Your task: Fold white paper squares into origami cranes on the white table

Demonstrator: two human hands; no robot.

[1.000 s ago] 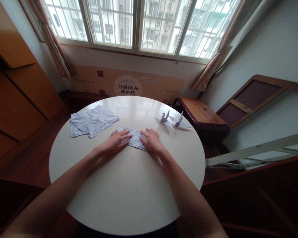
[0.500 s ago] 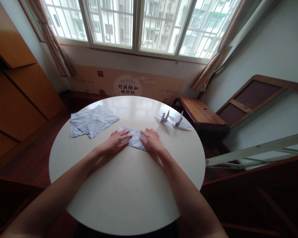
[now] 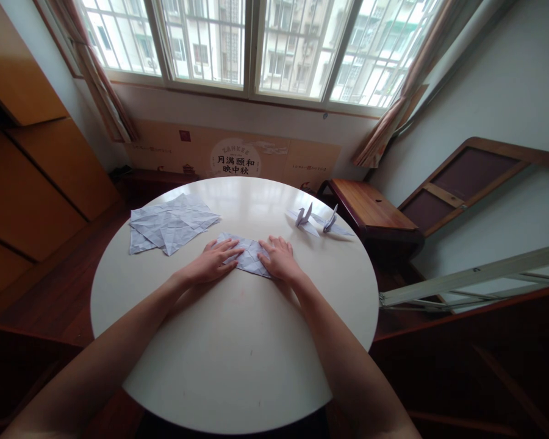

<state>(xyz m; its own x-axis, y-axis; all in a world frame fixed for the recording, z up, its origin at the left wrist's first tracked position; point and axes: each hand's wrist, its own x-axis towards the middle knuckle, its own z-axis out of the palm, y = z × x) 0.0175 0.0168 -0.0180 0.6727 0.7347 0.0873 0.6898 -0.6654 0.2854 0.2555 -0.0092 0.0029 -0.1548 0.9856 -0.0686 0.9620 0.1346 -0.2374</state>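
At the centre of the frame, a piece of creased pale paper (image 3: 251, 259) lies flat on the round white desk (image 3: 238, 347), long from side to side. The left hand (image 3: 218, 260) covers its left end and the right hand (image 3: 278, 257) rests over its right end, leaving the middle bare between them. Both hands lie palm down with fingers extended and a little spread; the grip of each is unclenched, pinching nothing, only laid on top of the paper. The step in hand looks like holding the piece down or smoothing it along its creases, though how many layers it has cannot be told from here. A next move on it would call for keeping one end pinned while the other hand's fingertips get under an edge, gently, as paper this worn could slip or tear. At the upper left of the desk, well apart from the hands, a pile of creased sheets (image 3: 176, 221) overlaps unevenly; at its upper right, one folded paper bird (image 3: 304, 218) stands just beside a second paper bird (image 3: 331, 224), wings spread.
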